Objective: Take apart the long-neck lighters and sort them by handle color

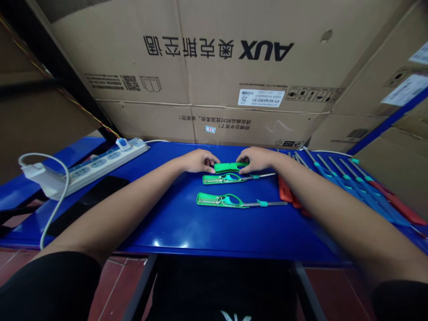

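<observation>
A green lighter casing (224, 167) lies level near the back of the blue table, its outer face up. My left hand (200, 161) has its thumb and fingertips at the casing's left end. At the right end, my right hand (257, 159) grips it between thumb and curled fingers, which partly hide that end. Just in front lies an opened long-neck lighter (222, 179) with its inner parts showing and a metal tube pointing right. Closer to me is a second opened green lighter (219, 200), its tube also to the right with a teal piece on it.
Several red and blue long-neck lighters (359, 185) lie in a row at the right, partly behind my right forearm. A white power strip (96, 167) and a dark flat object (88, 200) are on the left. A large cardboard box (214, 84) stands along the back.
</observation>
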A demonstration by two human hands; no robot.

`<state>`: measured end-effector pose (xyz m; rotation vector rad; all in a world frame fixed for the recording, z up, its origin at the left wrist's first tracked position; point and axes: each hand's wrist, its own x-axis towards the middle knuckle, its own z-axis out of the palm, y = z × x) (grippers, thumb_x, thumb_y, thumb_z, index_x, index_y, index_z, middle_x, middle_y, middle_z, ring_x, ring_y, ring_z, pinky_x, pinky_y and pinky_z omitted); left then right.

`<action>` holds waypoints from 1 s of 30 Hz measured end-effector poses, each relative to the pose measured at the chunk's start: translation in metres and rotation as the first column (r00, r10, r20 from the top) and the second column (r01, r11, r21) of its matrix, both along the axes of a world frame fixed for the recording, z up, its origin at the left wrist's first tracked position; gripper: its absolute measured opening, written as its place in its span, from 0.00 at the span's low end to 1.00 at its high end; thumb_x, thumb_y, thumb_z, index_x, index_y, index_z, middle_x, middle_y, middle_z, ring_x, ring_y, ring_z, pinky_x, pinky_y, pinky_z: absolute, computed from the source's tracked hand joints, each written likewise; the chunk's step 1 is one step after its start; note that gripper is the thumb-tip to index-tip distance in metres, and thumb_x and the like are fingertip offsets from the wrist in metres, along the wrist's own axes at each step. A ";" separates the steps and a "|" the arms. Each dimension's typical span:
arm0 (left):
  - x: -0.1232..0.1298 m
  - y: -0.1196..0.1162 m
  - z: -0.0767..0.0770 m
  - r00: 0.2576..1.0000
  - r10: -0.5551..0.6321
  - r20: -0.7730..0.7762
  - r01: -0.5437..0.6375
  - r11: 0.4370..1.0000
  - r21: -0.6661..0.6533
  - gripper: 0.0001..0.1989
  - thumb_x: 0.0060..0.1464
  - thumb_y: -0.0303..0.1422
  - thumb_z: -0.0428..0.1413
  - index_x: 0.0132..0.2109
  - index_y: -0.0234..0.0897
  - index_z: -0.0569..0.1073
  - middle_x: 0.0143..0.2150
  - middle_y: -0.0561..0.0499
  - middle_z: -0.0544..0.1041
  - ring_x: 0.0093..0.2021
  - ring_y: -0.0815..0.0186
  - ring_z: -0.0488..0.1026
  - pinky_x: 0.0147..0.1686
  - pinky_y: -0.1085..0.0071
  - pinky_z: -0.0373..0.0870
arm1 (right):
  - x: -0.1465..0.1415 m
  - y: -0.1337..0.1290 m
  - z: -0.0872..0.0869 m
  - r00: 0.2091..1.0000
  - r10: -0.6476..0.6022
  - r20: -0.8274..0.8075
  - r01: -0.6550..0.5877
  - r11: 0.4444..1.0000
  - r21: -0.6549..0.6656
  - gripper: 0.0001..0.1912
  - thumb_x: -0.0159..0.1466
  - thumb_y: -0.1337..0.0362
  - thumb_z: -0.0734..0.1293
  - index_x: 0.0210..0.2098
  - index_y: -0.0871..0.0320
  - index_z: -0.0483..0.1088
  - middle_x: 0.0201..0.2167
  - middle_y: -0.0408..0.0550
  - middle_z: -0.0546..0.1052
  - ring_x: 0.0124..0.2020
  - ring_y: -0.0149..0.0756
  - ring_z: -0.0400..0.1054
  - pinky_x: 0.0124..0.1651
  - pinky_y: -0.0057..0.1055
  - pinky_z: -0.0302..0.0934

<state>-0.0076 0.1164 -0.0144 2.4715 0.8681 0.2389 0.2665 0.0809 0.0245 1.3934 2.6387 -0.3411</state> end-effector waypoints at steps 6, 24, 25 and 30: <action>0.017 -0.002 0.006 0.999 0.037 -0.033 -0.033 0.995 0.092 0.22 0.50 0.38 0.65 0.52 0.35 0.79 0.42 0.47 0.79 0.36 0.68 0.75 0.39 0.73 0.69 | 0.010 0.003 -0.004 0.999 -0.020 0.045 0.017 0.998 0.060 0.27 0.56 0.52 0.71 0.51 0.59 0.78 0.49 0.53 0.80 0.46 0.42 0.74 0.47 0.32 0.64; -0.031 -0.058 0.024 0.947 0.220 0.234 -0.225 0.974 -0.007 0.23 0.57 0.51 0.57 0.47 0.38 0.80 0.43 0.47 0.82 0.41 0.63 0.77 0.41 0.67 0.73 | 0.075 0.028 -0.002 0.957 -0.267 0.116 0.239 0.948 0.211 0.27 0.60 0.55 0.69 0.57 0.60 0.76 0.55 0.59 0.78 0.53 0.51 0.73 0.52 0.37 0.66; -0.031 -0.059 0.024 0.951 0.220 0.216 -0.228 0.974 0.012 0.22 0.58 0.50 0.57 0.47 0.38 0.80 0.42 0.47 0.81 0.40 0.63 0.77 0.41 0.67 0.73 | 0.071 0.024 0.001 0.959 -0.263 0.108 0.233 0.945 0.229 0.29 0.61 0.55 0.69 0.58 0.63 0.74 0.57 0.62 0.76 0.54 0.53 0.72 0.54 0.40 0.65; -0.020 -0.071 0.021 0.975 0.193 0.107 -0.206 0.968 0.141 0.17 0.58 0.43 0.58 0.46 0.37 0.81 0.41 0.47 0.81 0.39 0.64 0.77 0.43 0.68 0.72 | 0.028 -0.020 0.017 0.991 -0.133 0.014 0.123 0.946 0.299 0.23 0.69 0.58 0.61 0.60 0.59 0.72 0.59 0.57 0.74 0.58 0.46 0.69 0.58 0.38 0.61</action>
